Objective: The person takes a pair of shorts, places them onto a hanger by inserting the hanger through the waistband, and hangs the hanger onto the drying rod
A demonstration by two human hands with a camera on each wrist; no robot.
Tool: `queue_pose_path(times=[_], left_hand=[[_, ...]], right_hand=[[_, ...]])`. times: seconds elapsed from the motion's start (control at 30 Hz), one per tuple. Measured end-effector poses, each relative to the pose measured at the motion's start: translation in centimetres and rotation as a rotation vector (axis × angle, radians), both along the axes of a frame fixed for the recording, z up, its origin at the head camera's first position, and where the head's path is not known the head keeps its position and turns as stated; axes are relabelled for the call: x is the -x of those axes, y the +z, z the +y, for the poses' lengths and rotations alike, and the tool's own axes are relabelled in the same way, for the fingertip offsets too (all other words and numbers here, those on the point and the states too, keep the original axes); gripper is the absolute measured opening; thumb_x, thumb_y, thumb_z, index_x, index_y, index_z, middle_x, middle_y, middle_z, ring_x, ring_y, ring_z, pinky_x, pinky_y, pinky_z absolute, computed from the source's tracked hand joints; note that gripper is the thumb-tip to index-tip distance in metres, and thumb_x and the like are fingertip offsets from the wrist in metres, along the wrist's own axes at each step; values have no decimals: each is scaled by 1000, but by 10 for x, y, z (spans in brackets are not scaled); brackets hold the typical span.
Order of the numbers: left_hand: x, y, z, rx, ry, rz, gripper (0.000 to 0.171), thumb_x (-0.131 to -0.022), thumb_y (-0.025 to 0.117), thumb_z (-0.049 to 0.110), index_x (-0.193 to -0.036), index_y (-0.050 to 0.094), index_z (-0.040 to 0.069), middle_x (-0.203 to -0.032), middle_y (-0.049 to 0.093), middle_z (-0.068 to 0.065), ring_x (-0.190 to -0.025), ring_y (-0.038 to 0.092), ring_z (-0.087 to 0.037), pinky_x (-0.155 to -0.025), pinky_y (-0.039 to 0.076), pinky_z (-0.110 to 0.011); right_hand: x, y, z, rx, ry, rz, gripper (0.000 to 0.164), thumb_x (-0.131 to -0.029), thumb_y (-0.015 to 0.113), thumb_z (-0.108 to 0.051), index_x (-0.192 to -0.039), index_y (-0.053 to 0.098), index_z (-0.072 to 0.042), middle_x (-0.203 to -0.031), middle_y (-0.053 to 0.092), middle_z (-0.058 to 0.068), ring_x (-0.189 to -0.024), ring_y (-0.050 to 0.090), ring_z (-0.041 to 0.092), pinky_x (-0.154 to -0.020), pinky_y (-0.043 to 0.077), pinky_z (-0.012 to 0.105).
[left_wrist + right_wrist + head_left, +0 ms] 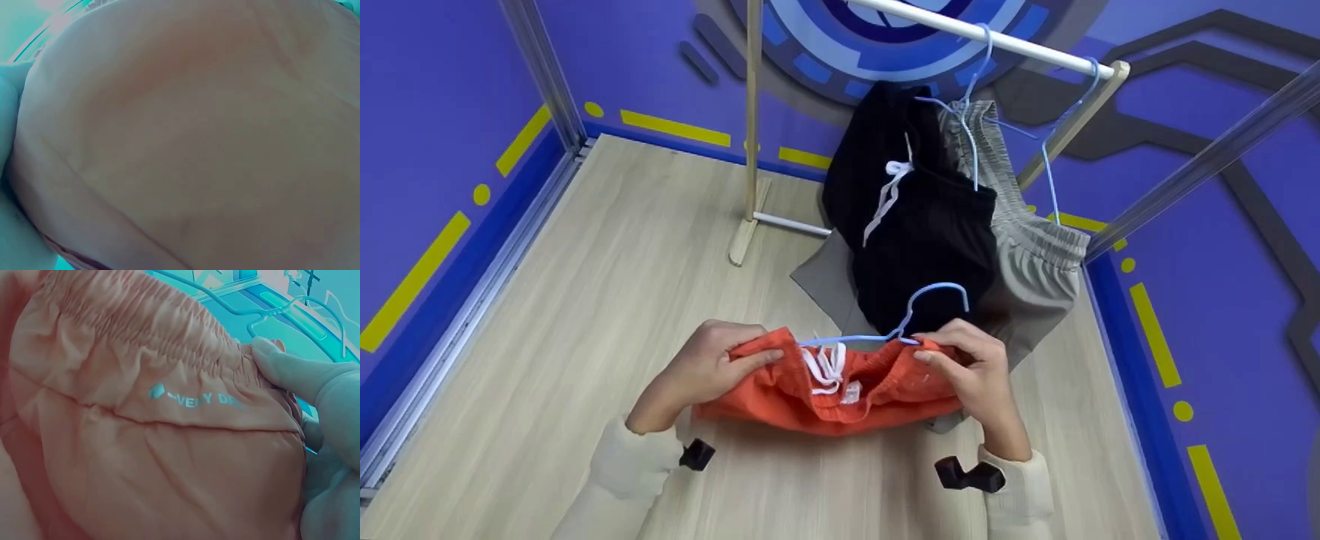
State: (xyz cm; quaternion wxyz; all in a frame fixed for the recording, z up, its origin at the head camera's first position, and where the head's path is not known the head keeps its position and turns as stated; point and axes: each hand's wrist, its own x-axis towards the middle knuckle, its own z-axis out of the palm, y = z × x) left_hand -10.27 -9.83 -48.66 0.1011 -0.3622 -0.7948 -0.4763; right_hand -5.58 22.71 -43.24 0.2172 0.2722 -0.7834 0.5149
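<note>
Orange shorts [780,401] with an elastic waistband and white drawstring are stretched between both hands, waist upward. The left hand [701,364] grips the waistband's left end, thumb on the near side. At the right end, the right hand [979,367] pinches the waistband between thumb and fingers. A light-blue wire hanger [937,285] lies along the waist opening, its hook pointing up; its ends are hidden by cloth and hands. Orange fabric [197,140] fills the left wrist view. In the right wrist view, the thumb [275,363] presses on the gathered waistband beside the hanger.
Behind the hands stands a clothes rack with a white rail [1035,51] and wooden posts [753,112]. Black shorts [922,240] and grey shorts [1039,259] hang from it on blue hangers. Purple walls [442,82] enclose the wood-grain surface [607,262].
</note>
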Motion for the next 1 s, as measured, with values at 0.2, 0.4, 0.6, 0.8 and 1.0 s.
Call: queue_pose_path(times=[0.2,0.4,0.6,0.8,1.0], left_hand=[[0,2,-4,-64,33,-6,19,-81,68,26,-67,57,21,-55,41,10,-53,35,-1,-48,30,-17],[1,4,-8,-105,40,18,9,-79,71,19,-74,63,20,-58,48,9,-55,39,-2,-49,32,-17],[1,8,-15,-99,62,19,5,-79,71,19,-78,65,20,-60,50,10,-55,41,-2,-49,33,-16],[3,12,-22,-132,95,96,8,-77,72,15,-76,65,17,-58,49,8,-54,39,-2,-49,29,-14],[4,15,-29,-181,100,192,16,-70,76,4,-74,64,15,-59,51,8,-54,40,-1,-49,30,-12]], right_hand=[[1,0,7,23,-20,23,24,-63,71,18,-84,70,5,-75,65,11,-67,56,11,-60,42,19],[0,1,13,6,-56,28,24,-62,71,17,-82,70,4,-74,65,10,-68,57,11,-62,43,19],[0,3,16,-4,-82,27,22,-63,71,17,-79,69,2,-72,63,10,-67,56,11,-60,42,19],[-2,5,20,0,-107,27,21,-64,71,17,-77,67,1,-70,60,8,-64,52,8,-53,38,22],[-4,10,23,-7,-116,41,22,-63,71,17,-77,66,1,-71,60,8,-65,53,8,-55,39,21]])
